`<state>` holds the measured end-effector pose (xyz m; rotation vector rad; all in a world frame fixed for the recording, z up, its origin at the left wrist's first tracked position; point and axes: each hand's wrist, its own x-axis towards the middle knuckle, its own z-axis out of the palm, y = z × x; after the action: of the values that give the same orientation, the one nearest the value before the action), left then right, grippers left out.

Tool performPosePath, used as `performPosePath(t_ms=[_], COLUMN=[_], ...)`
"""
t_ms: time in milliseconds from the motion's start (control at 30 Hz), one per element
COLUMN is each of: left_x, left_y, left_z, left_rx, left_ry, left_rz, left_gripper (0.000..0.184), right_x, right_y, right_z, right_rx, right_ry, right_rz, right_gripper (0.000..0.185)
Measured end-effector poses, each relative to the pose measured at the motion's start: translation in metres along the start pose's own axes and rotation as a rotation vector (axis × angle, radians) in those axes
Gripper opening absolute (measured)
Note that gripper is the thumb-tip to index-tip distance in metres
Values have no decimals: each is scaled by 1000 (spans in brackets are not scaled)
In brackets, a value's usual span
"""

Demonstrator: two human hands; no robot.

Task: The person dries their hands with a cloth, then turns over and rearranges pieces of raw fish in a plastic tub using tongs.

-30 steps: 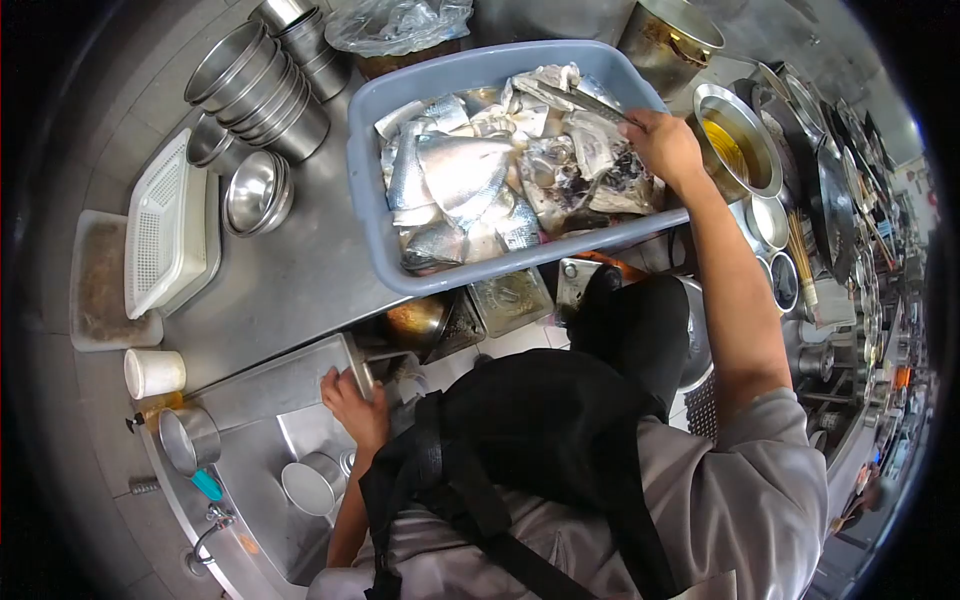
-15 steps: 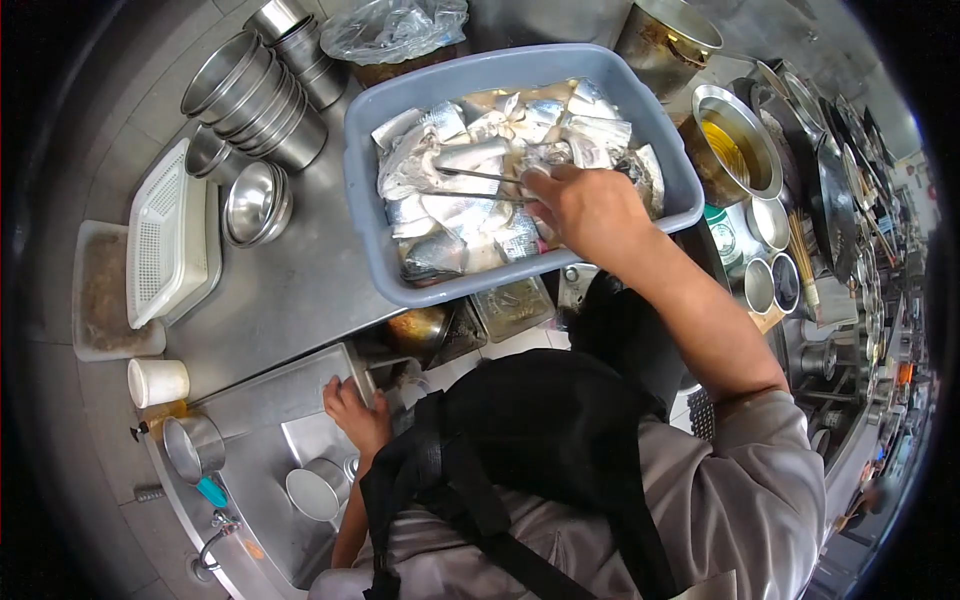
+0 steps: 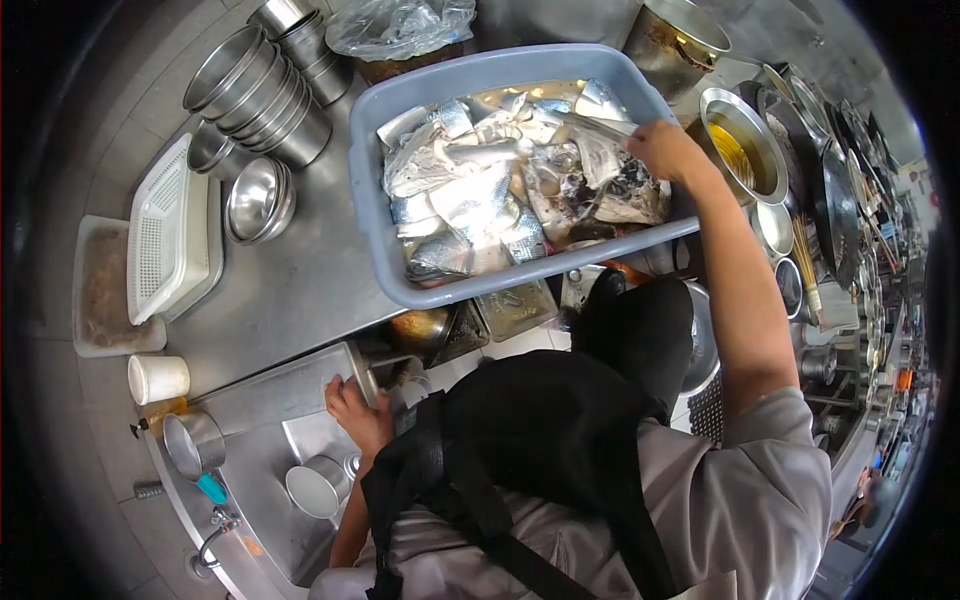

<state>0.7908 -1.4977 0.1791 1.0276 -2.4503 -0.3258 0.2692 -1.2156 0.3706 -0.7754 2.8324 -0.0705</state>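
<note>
A large grey-blue tub full of cut fish pieces in liquid stands on the steel counter. Over its right side, my right hand grips metal tongs, whose tips reach toward the fish near the upper right. Dark, bloody fish parts lie just below the tongs. My left hand rests at the edge of the steel sink, its fingers apart and holding nothing visible.
Stacked steel pots, small bowls and a white perforated basket are left of the tub. A pot of yellow liquid stands right of it. The sink holds a round container.
The tongs went from the tub's right to its centre-left, laying a pale fish piece at the left, then returned to the right. My left hand has stayed at the sink edge.
</note>
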Motion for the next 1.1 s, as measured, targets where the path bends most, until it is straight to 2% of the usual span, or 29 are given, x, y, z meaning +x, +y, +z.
performPosePath(t_ms=[33, 100, 133, 200, 400, 500, 700, 767, 933, 1000, 1100], left_x=[0, 0, -1, -1, -1, 0, 0, 1, 1, -1, -1], left_y=[-1, -3, -4, -4, 0, 0, 1, 2, 1, -1, -4], left_z=[0, 2, 3, 2, 0, -2, -4, -5, -4, -1, 0], left_rx=[-3, -9, -5, 1, -3, -8, -23, -34, -19, -6, -12], left_ry=[-6, -14, -13, -9, -11, -21, -28, -29, -33, -14, -8], left_rz=[-5, -4, 2, 4, -5, -11, -9, 17, 9, 4, 4], left_gripper=[57, 57, 57, 57, 58, 60, 60, 54, 56, 58, 58], right_x=[5, 14, 19, 26, -4, -27, -53, -64, -86, -88, -87], right_y=[-5, -17, -14, -15, -9, -20, -29, -34, -40, -36, -23], right_z=[2, 5, 13, 27, -7, -25, -32, -37, -51, -51, -57], right_rx=[4, -79, -79, 154, 307, 170, 96, 117, 205, 182, 116], right_ry=[0, -49, -47, 118, 238, 352, 447, 465, 551, 672, 665], right_rz=[5, -189, -186, -80, -61, -109, -147, -141, -115, -93, -86], right_gripper=[42, 41, 41, 38, 31, 32, 30, 30, 32, 32, 32])
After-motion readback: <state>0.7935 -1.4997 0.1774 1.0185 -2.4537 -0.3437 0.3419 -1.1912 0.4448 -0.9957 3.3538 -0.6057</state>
